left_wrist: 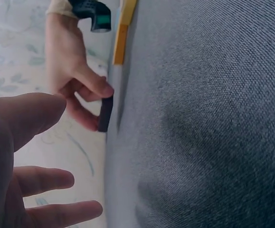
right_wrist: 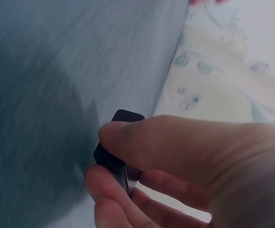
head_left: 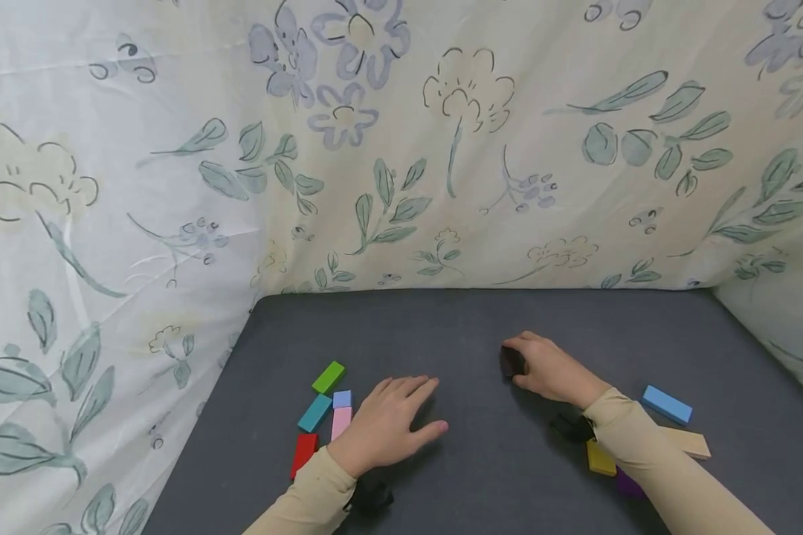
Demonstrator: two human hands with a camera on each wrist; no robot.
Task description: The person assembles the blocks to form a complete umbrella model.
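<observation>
In the head view my right hand (head_left: 554, 368) pinches a small black block (head_left: 511, 362) between thumb and fingers, low over the dark tabletop. The right wrist view shows the thumb lying across the black block (right_wrist: 109, 159), with fingertips against its other side. Seen from the left wrist, that black block (left_wrist: 106, 114) hangs just by the cloth surface. My left hand (head_left: 389, 427) has its fingers spread and holds nothing. Beside it lie a pink block (head_left: 341, 422) and a light-blue block (head_left: 342, 399), the pink one partly hidden by the hand.
Further left lie green (head_left: 329, 377), teal (head_left: 315, 413) and red (head_left: 304, 455) blocks. Around the right forearm are a blue block (head_left: 667, 404), a pale wooden block (head_left: 691, 443), a yellow block (head_left: 601, 458) and a partly hidden purple block (head_left: 629, 484). Floral cloth (head_left: 375, 186) hangs behind the table.
</observation>
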